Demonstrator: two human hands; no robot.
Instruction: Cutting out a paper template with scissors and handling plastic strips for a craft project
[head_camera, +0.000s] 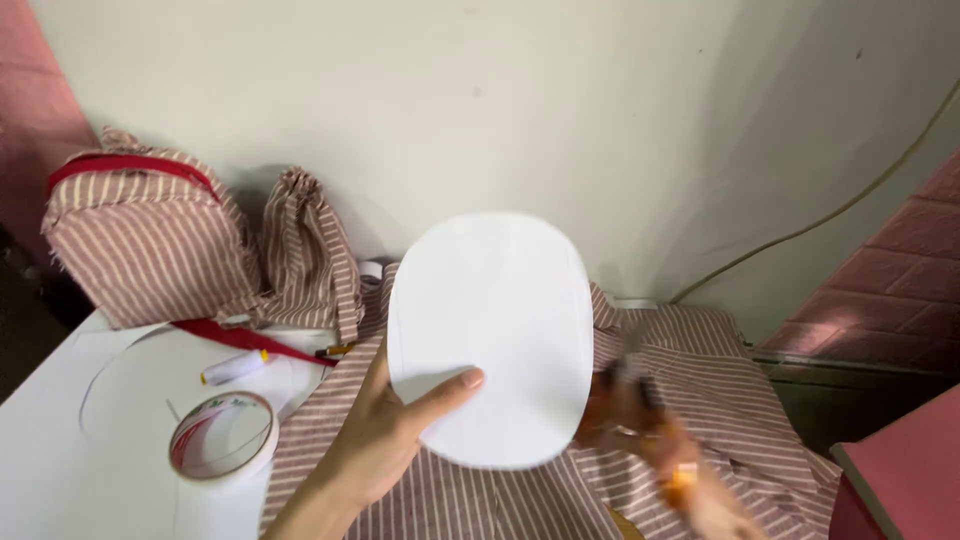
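Note:
My left hand (385, 435) holds up a white oval cut-out of paper or foam (490, 335) by its lower left edge, thumb across its face. My right hand (690, 490) is blurred at the lower right, just past the oval's right edge, gripping an orange-handled tool (625, 400) that looks like scissors. Under both hands lies striped pink-and-white fabric (700, 380).
A roll of tape (222, 438) and a white marker (235, 367) lie on a white sheet (60, 430) at left. A striped backpack with red trim (145, 240) and a striped pouch (305, 250) stand against the wall. A cable (840, 205) runs along the wall at right.

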